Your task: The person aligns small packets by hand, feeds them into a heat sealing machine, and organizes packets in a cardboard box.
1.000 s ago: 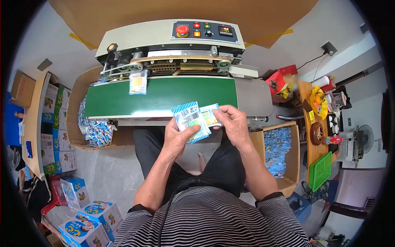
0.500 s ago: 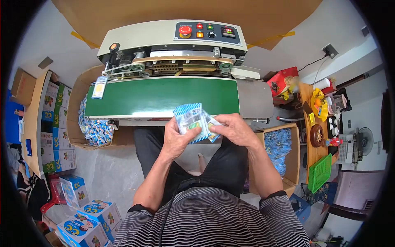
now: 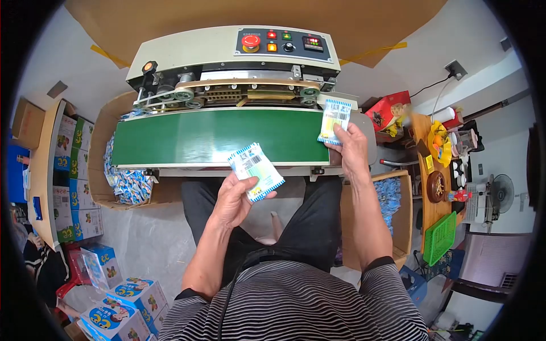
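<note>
My left hand (image 3: 234, 198) holds a blue-and-white packet (image 3: 256, 170), or a small stack of them, above my lap near the belt's front edge; how many I cannot tell. Pinched in my right hand (image 3: 351, 146) is one similar packet (image 3: 334, 122), held upright at the right end of the green conveyor belt (image 3: 216, 136). Its top edge is close to the metal infeed guide of the band sealing machine (image 3: 193, 54); whether they touch I cannot make out. The machine's control panel (image 3: 284, 44) shows lit buttons and red digits.
At the belt's left end a carton (image 3: 102, 193) holds many packets. Another carton (image 3: 406, 227) with blue packets stands to my right. Printed boxes (image 3: 108, 318) are at lower left, where part of another person shows. A wooden table (image 3: 427, 221) bears a green basket (image 3: 441, 238).
My right hand has drawn one packet from the bunch and carried it up and right to the sealer. The packet at the belt's left end is gone from there.
</note>
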`<state>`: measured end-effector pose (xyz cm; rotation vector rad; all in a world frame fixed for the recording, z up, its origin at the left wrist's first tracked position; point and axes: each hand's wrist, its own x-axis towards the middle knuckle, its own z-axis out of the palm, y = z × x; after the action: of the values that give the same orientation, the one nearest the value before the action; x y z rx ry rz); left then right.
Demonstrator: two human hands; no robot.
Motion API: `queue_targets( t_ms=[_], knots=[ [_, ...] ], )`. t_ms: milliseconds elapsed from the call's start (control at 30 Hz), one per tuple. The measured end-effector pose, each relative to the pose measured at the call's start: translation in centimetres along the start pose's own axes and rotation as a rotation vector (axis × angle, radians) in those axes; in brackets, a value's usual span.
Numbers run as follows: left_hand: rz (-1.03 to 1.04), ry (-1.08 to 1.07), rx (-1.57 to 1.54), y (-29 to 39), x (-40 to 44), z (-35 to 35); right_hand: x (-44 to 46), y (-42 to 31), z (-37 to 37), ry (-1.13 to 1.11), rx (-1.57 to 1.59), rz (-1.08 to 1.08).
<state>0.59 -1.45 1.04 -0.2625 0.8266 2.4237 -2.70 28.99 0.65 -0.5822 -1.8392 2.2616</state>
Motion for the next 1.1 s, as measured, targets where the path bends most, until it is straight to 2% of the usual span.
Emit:
queue_targets(
  t_ms=[333, 467, 600, 700, 733, 800, 833, 933, 1000, 1100],
  knots=[
    [0.073, 0.052, 0.135, 0.1, 0.6, -2.2, 2.9, 0.4, 2.3, 0.02, -0.095, 0.025],
    [0.07, 0.067, 0.053, 0.0, 0.6, -2.1, 3.4, 1.3, 4.7, -0.037, -0.086, 0.074],
    [0.11, 0.112, 0.16, 0.6, 0.8, -1.6, 2.4, 1.2, 8.3, -0.123, -0.04, 0.11],
    [0.184, 0.183, 0.285, 1.5, 0.3, -1.0, -2.2, 0.8, 9.4, 0.071, -0.565, -0.449],
    [0.194, 0.188, 0.284, 1.8, 0.4, -1.0, -3.4, 0.8, 9.6, 0.06, -0.561, -0.453],
    [0.214, 0.191, 0.358, 1.6, 0.7, -0.7, -5.8, 0.9, 9.0, -0.296, -0.288, -0.134],
    [0.217, 0.182, 0.398, 1.2, 0.8, -0.5, -6.4, 1.2, 8.6, -0.278, -0.288, -0.135],
    [0.231, 0.134, 0.485, 0.2, 1.0, 0.5, -7.1, 2.3, 8.3, -0.488, -0.073, 0.1],
    [0.253, 0.129, 0.523, 0.0, 0.7, 0.6, -7.6, 2.2, 7.8, -0.441, -0.032, 0.125],
    [0.157, 0.069, 0.254, 0.0, 0.5, 0.8, -7.5, 1.5, 7.0, -0.343, 0.048, 0.178]
  ],
)
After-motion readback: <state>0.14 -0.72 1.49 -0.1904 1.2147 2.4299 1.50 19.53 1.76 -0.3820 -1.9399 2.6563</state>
